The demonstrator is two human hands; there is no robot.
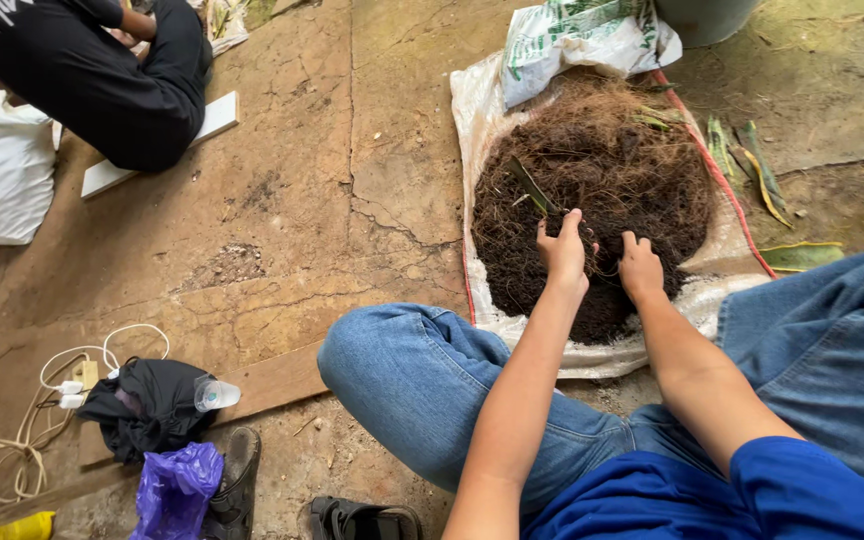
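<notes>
In the head view, both hands reach forward into the dark fibre heap point(602, 190) on the sack point(472, 110): the left hand point(564, 250) pinches strands, the right hand point(640, 268) curls loosely, palm down, beside it.

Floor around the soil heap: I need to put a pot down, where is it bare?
Bare floor lies left of the white sack, up to the plank. The soil heap is crowded: left hand and right hand are in it.
</notes>
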